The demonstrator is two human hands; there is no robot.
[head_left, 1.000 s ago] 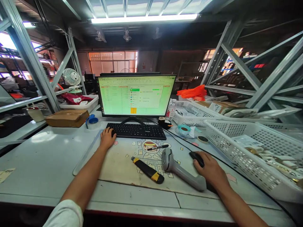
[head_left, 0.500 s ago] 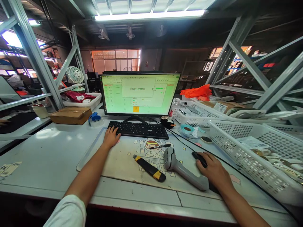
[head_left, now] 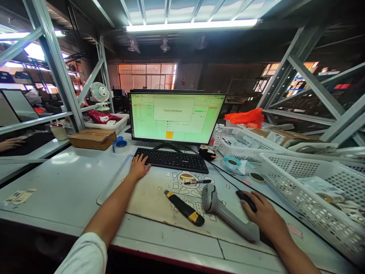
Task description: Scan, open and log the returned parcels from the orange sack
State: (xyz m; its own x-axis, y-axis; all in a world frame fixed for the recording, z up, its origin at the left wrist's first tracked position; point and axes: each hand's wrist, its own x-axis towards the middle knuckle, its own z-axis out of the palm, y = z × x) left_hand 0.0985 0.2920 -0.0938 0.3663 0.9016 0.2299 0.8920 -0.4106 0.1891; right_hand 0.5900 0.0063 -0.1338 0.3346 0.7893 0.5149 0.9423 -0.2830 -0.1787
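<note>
My left hand [head_left: 139, 167] rests on the desk mat [head_left: 148, 198] with its fingers on the left end of the black keyboard [head_left: 173, 160]. My right hand [head_left: 264, 217] lies over the black mouse [head_left: 246, 198] and grips it. Between my hands lie a grey barcode scanner [head_left: 228, 214], a black and yellow utility knife [head_left: 185, 208] and a black pen [head_left: 196, 182]. The monitor [head_left: 176, 118] behind the keyboard shows a green screen with a pale window bearing a long number.
White mesh baskets [head_left: 302, 190] full of small packets fill the right side. Tape rolls [head_left: 232, 163] lie near them. At the back left stand a cardboard box [head_left: 92, 139], a blue tape roll [head_left: 121, 144], a small fan [head_left: 99, 93] and a tray [head_left: 107, 121]. Another person's hand [head_left: 10, 144] shows at far left.
A window with a long number appeared on the screen in place of the earlier list dialog. The view has shifted left, so everything sits further right. Both hands stay in place.
</note>
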